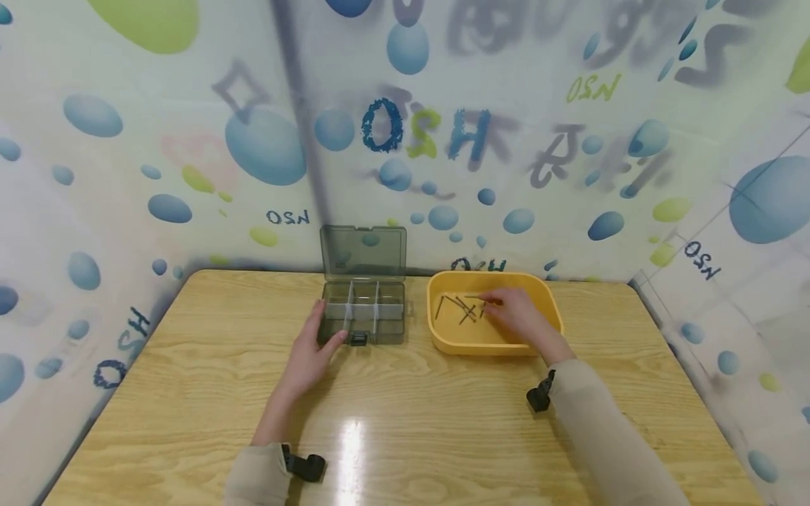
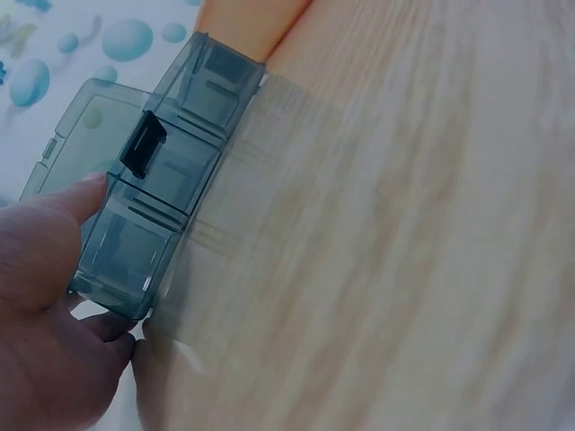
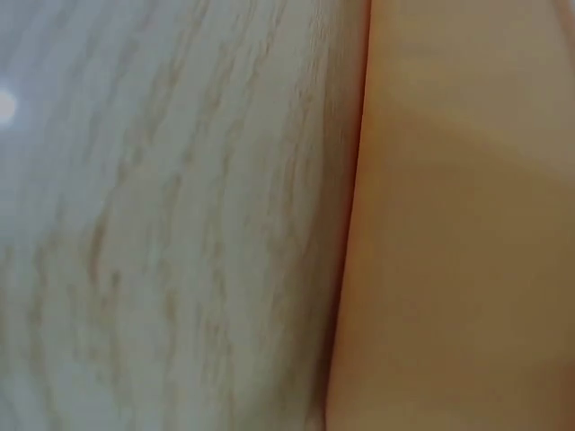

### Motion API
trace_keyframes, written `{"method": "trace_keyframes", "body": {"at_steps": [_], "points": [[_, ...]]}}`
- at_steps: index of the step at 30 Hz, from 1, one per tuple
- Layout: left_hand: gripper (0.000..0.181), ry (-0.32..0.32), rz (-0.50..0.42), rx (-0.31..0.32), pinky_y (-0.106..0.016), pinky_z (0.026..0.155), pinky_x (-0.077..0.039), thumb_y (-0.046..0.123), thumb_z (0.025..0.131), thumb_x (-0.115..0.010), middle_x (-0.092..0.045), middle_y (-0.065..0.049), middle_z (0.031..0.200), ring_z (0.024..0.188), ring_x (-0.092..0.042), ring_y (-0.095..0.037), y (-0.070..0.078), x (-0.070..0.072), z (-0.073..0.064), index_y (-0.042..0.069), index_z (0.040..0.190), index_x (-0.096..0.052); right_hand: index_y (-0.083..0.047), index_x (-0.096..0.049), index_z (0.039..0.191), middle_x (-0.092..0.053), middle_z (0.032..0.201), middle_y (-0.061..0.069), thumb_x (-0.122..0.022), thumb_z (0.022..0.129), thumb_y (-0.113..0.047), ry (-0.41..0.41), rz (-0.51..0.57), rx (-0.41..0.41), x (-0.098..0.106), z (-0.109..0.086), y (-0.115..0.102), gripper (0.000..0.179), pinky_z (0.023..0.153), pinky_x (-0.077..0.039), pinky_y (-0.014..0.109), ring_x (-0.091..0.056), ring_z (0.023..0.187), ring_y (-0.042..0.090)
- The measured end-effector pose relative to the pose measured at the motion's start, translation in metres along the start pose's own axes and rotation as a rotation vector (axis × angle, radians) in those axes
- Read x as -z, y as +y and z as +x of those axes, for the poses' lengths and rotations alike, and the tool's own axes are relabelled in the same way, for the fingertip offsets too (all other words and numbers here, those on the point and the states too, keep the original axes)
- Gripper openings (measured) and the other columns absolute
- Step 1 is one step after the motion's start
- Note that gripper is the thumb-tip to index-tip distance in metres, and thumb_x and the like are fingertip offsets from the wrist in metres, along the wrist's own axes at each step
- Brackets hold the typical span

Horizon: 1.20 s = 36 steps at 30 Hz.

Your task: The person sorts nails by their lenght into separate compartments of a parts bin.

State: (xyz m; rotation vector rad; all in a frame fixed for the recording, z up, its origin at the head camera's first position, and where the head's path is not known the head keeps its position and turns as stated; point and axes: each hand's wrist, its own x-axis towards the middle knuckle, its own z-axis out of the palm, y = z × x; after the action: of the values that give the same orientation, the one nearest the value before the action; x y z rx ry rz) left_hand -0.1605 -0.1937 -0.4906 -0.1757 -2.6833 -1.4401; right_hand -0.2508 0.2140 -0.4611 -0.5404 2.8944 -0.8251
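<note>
A clear grey plastic compartment box (image 1: 390, 327) stands on the table with its lid (image 1: 363, 254) raised at the back. My left hand (image 1: 310, 355) grips its front left corner, thumb (image 2: 88, 190) at the front edge and fingers along the left side. To the right is a yellow bin (image 1: 481, 348) holding several thin dark nails or screws (image 1: 467, 313); their exact kind is too small to tell. My right hand (image 1: 517, 315) reaches inside, and its fingertips pinch one thin piece (image 1: 473, 296). The right wrist view shows only the bin's outer wall (image 3: 458, 224) and the table, not the hand.
The wooden table (image 1: 418, 422) runs back to a patterned curtain (image 1: 354, 176) behind the box and bin. A black latch (image 1: 358, 339) sits at the box's front. The bin stands a short gap right of the box.
</note>
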Motion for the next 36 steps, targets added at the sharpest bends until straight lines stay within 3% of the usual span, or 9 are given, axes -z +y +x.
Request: {"method": "trace_keyframes", "body": {"at_steps": [12,21,30,36], "points": [[0.078,-0.011,0.021,-0.003,-0.058,0.123,-0.012,0.022,0.105,-0.062,-0.01,-0.027,0.167,0.152,-0.013,-0.045,0.002,0.0,0.0,-0.002,0.162,-0.015,0.0,-0.078,0.105,-0.075,0.099,0.01,-0.073,0.095,-0.006,-0.065,-0.028,0.085,-0.008,0.018,-0.006,0.013,0.085,-0.058,0.042,-0.068,0.092,0.025],[0.078,-0.015,0.016,-0.009,-0.059,0.123,-0.012,0.024,0.106,-0.061,-0.008,-0.026,0.168,0.152,-0.011,-0.046,0.001,0.002,0.0,-0.001,0.163,-0.013,0.0,-0.078,0.106,-0.075,0.099,0.009,-0.074,0.094,-0.007,-0.094,-0.031,0.08,-0.011,0.022,-0.007,0.014,0.086,-0.058,0.041,-0.067,0.092,0.023],[0.079,-0.008,0.028,-0.01,-0.059,0.123,-0.013,0.024,0.105,-0.062,-0.01,-0.026,0.167,0.152,-0.012,-0.045,0.002,0.001,-0.002,-0.003,0.162,-0.015,-0.002,-0.078,0.107,-0.075,0.101,0.009,-0.071,0.096,-0.007,-0.102,-0.042,0.014,-0.014,0.022,-0.006,0.013,0.088,-0.057,0.041,-0.066,0.094,0.023],[0.079,0.018,0.01,0.003,-0.057,0.123,-0.015,0.023,0.103,-0.066,-0.016,-0.026,0.167,0.151,-0.017,-0.045,0.002,0.0,0.001,-0.001,0.162,-0.02,-0.001,-0.078,0.106,-0.075,0.102,0.011,-0.07,0.096,-0.005,-0.076,-0.091,0.061,-0.014,0.022,-0.005,0.013,0.088,-0.057,0.042,-0.067,0.095,0.025]]}}
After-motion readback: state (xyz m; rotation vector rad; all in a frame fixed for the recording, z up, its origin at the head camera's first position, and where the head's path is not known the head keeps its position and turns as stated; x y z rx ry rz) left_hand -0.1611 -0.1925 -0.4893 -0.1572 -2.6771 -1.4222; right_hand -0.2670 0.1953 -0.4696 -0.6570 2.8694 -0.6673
